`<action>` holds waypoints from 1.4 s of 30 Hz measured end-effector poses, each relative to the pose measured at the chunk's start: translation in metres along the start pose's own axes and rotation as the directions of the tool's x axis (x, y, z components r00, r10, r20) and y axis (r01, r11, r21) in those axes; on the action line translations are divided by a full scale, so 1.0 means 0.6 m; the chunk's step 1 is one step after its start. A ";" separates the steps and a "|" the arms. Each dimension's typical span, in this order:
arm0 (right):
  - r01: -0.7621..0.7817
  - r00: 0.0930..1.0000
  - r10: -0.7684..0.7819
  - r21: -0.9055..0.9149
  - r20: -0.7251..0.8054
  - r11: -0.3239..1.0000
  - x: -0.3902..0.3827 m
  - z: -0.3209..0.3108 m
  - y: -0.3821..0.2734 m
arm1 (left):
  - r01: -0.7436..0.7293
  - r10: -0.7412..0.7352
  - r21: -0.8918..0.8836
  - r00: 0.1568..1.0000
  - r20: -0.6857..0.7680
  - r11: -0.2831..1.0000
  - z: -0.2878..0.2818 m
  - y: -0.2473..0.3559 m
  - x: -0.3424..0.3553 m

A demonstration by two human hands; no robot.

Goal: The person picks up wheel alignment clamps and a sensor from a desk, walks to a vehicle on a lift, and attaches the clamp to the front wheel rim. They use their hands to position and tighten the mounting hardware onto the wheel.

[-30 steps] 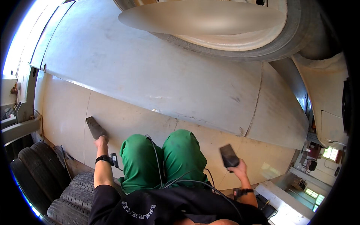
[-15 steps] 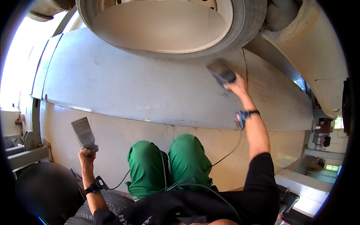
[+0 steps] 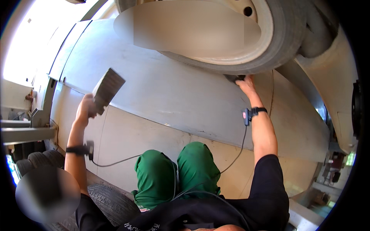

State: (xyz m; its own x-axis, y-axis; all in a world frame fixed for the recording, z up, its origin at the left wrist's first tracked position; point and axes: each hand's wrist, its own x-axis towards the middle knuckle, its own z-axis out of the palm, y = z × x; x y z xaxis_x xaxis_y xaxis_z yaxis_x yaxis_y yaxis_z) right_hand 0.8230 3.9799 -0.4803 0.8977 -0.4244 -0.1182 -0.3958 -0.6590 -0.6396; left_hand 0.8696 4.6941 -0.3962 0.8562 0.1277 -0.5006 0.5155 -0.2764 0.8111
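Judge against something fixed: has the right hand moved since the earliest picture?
Yes. Judged against the tyre, the right hand has moved forward: it showed well short, over the tan floor, and now shows at the tyre's lower edge.

Left of the wheel (image 3: 257,46), the left hand (image 3: 86,107) holds a block (image 3: 109,87).

The big plate (image 3: 165,90) looks like smooth, dull metal with scratchy marks. The floor (image 3: 127,131) is smooth and a little shiny. The left block (image 3: 110,86) looks dull, with fine lines. The wheel (image 3: 256,48) is metal, and its tyre (image 3: 287,38) is dull rubber. The trousers (image 3: 198,165) and shirt (image 3: 181,213) are dull cloth.
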 end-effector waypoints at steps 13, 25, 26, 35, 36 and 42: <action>0.178 0.981 -0.184 -0.107 -0.053 0.978 -0.013 -0.001 0.027 | -0.108 0.307 0.554 0.910 -0.279 0.825 0.179 0.076 0.301; 0.169 0.963 -0.089 -0.312 0.254 0.935 0.000 -0.023 0.019 | -0.481 0.504 0.415 0.862 0.059 0.772 0.382 0.154 0.417; 0.151 0.943 -0.039 -0.323 0.330 0.934 0.000 -0.032 0.024 | -0.491 0.503 0.419 0.860 0.090 0.764 0.389 0.160 0.416; 0.156 0.983 -0.098 -0.420 0.157 0.894 -0.006 -0.027 0.032 | -0.460 0.583 0.421 0.778 -0.233 0.782 0.395 0.146 0.293; 0.147 0.984 -0.091 -0.412 0.151 0.900 -0.008 -0.028 0.032 | -0.496 0.616 0.422 0.758 -0.216 0.759 0.388 0.130 0.258; 0.127 0.991 -0.107 -0.299 0.083 0.946 -0.009 -0.017 0.037 | -0.593 0.486 0.308 0.797 0.360 0.744 0.317 0.021 -0.159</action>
State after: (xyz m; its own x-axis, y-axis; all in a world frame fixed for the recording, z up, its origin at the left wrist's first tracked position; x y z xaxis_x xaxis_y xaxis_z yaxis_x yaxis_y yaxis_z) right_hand 0.8076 3.9612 -0.4863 0.9479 -0.2986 -0.1112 -0.3179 -0.8629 -0.3929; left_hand 0.7875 4.4973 -0.3957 0.9199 -0.3754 -0.1138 -0.1349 -0.5751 0.8069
